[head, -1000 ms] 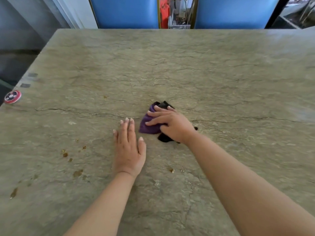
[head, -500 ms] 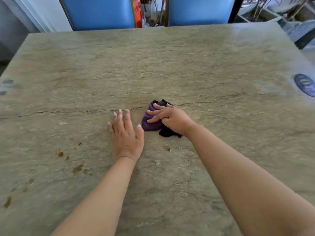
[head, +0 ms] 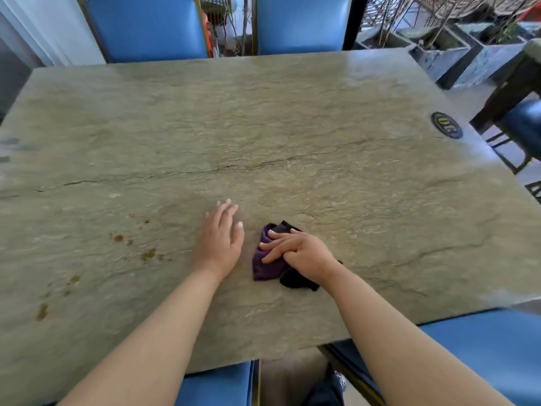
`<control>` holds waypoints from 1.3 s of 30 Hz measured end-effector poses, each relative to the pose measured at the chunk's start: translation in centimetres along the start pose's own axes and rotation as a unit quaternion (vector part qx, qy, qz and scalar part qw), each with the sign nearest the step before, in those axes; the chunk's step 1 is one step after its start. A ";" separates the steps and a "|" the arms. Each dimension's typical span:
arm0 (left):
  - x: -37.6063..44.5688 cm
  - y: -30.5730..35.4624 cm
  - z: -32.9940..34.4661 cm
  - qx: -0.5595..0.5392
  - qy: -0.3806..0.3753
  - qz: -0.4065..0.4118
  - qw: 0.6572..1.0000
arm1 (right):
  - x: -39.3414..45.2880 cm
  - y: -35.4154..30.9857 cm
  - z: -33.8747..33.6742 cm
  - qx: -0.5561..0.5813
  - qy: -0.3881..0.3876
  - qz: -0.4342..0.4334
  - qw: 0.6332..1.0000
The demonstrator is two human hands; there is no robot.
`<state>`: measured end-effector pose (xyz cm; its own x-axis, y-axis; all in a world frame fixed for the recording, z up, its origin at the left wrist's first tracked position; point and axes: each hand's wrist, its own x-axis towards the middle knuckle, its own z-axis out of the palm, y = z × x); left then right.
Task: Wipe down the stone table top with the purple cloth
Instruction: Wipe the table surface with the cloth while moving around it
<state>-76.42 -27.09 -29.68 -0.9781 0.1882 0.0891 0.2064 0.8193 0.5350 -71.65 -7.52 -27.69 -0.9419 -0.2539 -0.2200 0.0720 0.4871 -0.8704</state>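
Observation:
The greenish-grey stone table top (head: 292,118) fills most of the view. A bunched purple cloth (head: 265,265) with a black part lies near the table's front middle. My right hand (head: 301,253) presses down on it, fingers spread over the purple fabric and palm on the black part. My left hand (head: 221,240) rests flat on the bare stone just left of the cloth, fingers together, holding nothing. Brown spots and crumbs (head: 147,254) dot the stone to the left of my left hand.
Two blue chairs (head: 146,27) stand at the table's far edge, and blue seats (head: 483,347) sit at the near edge. A dark round sticker (head: 447,125) marks the right side. A long crack (head: 234,168) runs across the stone. Planters stand beyond the far right corner.
The view has swung right and pulled back, showing the near edge and chairs. Both hands and the cloth have come closer to the table's front edge; my right hand stays on the cloth.

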 end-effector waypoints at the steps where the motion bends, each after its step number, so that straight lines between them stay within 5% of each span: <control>1: -0.4 -0.9 -0.5 0.038 -0.001 0.025 0.999 | -0.8 0.3 -0.5 0.021 0.018 0.019 0.999; 4: -0.5 -3.3 -1.7 0.133 -0.022 0.054 0.989 | -0.8 1.3 -2.6 -0.047 0.092 0.048 0.993; 7: -0.4 -4.2 -1.6 0.143 -0.027 0.049 0.988 | 2.0 1.5 -3.3 -0.186 0.139 0.103 0.967; 11: -0.6 -3.9 -1.4 0.155 0.000 0.003 0.988 | 7.6 -0.9 -1.4 -0.225 0.181 0.184 0.940; 19: -0.6 -4.0 -1.4 0.139 0.034 -0.058 0.988 | 10.1 -2.3 1.4 -0.234 -0.035 -0.072 0.969; 26: -0.6 -4.4 -1.4 0.164 0.018 -0.054 0.985 | 19.0 -3.3 -1.1 -0.284 0.103 0.055 0.952; 35: -0.6 -4.1 -1.6 0.129 0.021 -0.048 0.990 | 16.8 -4.3 0.6 -0.226 -0.057 -0.102 0.967; 39: -0.6 -3.9 -1.9 0.099 0.030 -0.049 0.993 | 9.8 -3.8 0.8 -0.111 -0.089 -0.087 0.986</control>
<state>-76.70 -31.43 -30.24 -0.9924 0.0749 0.0977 0.1060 0.9235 0.3688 -80.87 -12.53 -26.84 -0.8599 -0.4824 -0.1671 -0.1773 0.5892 -0.7883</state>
